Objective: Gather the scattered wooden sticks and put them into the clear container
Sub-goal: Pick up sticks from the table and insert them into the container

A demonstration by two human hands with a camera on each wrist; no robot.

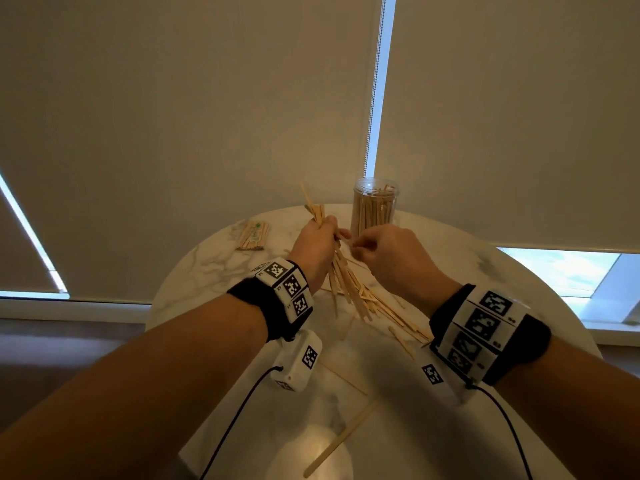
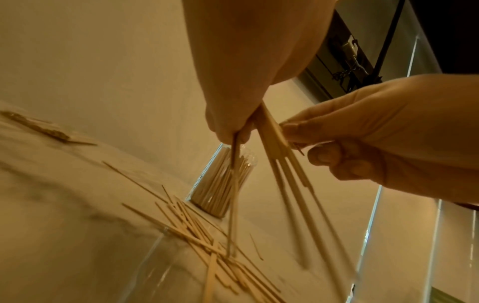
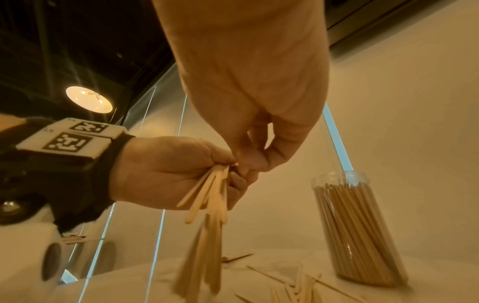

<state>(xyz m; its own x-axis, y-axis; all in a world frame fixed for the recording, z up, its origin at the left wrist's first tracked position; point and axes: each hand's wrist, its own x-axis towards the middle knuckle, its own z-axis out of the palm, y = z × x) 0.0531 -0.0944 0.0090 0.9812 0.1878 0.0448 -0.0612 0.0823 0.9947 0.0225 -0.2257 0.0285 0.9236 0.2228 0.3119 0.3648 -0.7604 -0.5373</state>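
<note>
My left hand (image 1: 317, 242) grips a bundle of wooden sticks (image 1: 346, 282) above the round table; the sticks fan out above and below the fist. My right hand (image 1: 381, 251) is right beside it, fingers curled, and its thumb and forefinger pinch sticks of the same bundle (image 2: 274, 139). In the right wrist view the right fingertips (image 3: 249, 164) meet the bundle (image 3: 212, 196) at the left hand (image 3: 168, 174). The clear container (image 1: 373, 209), upright and holding many sticks, stands just behind the hands. More loose sticks (image 1: 391, 317) lie scattered under and in front of them.
The white marble table (image 1: 207, 271) also bears a flat packet of sticks (image 1: 252, 235) at the back left and a single long stick (image 1: 343, 438) near the front. Window blinds hang close behind the table. Wrist cables trail off both arms.
</note>
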